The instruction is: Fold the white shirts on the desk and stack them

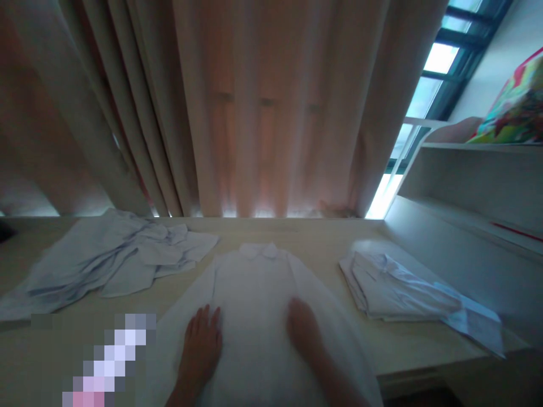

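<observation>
A big curtain (263, 107) fills the top of the frame. Below it a long table (424, 345) runs across. One white shirt (258, 282) lies flat in the lower middle, collar up. The left hand (202, 342) rests flat on it, fingers spread. The right hand (303, 328) presses on it too; it looks flat, but it is blurry. One messy shirt pile (114, 260) sits at the left, one folded pile (394, 288) at the right.

White shirt (258, 294): I read thin matt cloth, smooth under my hands.
Crumpled shirts (114, 260), left of it: pale blue cloth, creased.
Table (309, 237): pale, matt, smooth.
Curtain (263, 107), behind the table: heavy matt fabric.
</observation>
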